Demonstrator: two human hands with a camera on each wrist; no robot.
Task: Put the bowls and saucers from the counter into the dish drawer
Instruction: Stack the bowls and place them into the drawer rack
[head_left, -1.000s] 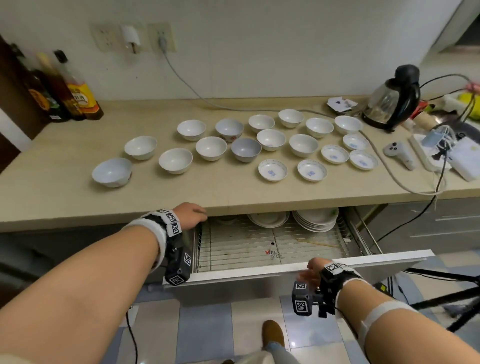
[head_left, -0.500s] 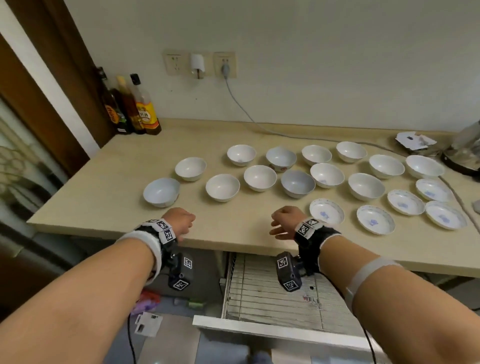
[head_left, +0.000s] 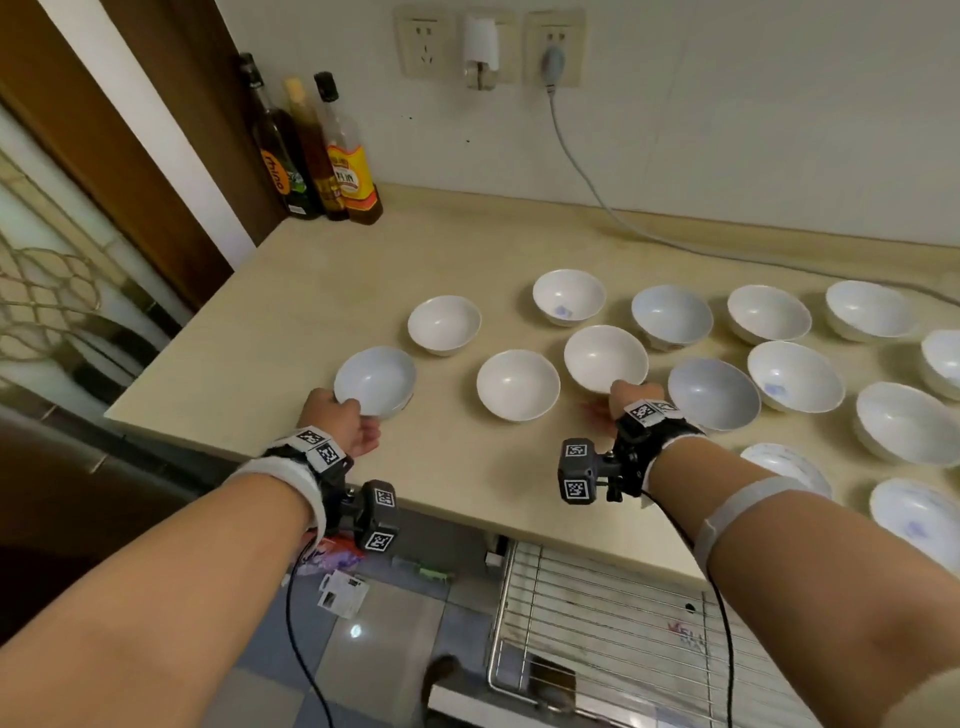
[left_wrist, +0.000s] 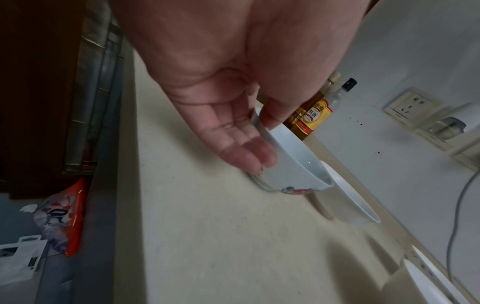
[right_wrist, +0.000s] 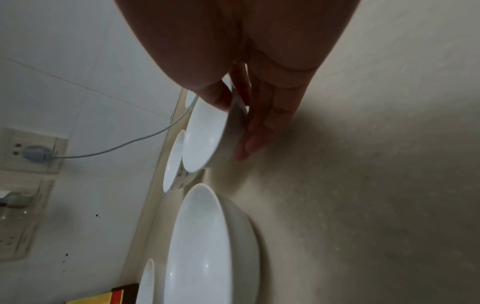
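Several white bowls stand on the beige counter (head_left: 457, 249). My left hand (head_left: 344, 411) grips the leftmost bowl (head_left: 375, 382) at its near rim. In the left wrist view my left hand (left_wrist: 262, 142) has its thumb over the rim of this bowl (left_wrist: 296, 158) and its fingers (left_wrist: 249, 152) under the side. My right hand (head_left: 619, 393) holds a middle-row bowl (head_left: 605, 358) the same way. In the right wrist view my right hand (right_wrist: 233, 127) has its thumb inside that bowl (right_wrist: 205, 131) and its fingers outside. Two saucers (head_left: 789, 467) lie at the right. The dish drawer's wire rack (head_left: 597, 618) stands pulled out below.
Three bottles (head_left: 322, 156) stand in the counter's back left corner. A grey cable (head_left: 587, 192) runs from a wall socket (head_left: 553, 52) across the back of the counter. A bowl (head_left: 518, 384) sits between my two hands. Packaging lies on the floor (head_left: 343, 592).
Both hands have moved forward from the counter's front edge and taken hold of a bowl each. A second ago they were down at the drawer.
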